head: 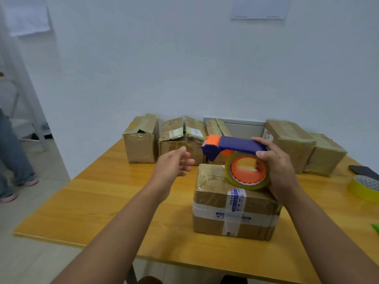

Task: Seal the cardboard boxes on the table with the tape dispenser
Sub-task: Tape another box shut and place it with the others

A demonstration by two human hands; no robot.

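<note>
The right hand [276, 171], right of frame centre, wraps the light, rigid tape dispenser [235, 158] by its blue handle, the natural hold, while the left hand [172, 167] hangs spread and empty.

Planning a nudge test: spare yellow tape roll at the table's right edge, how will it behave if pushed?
The spare yellow tape roll lies flat, so it will probably slide on the glossy table, not roll. Hollow core suggests it's light. Near the edge, it could go off.
</note>
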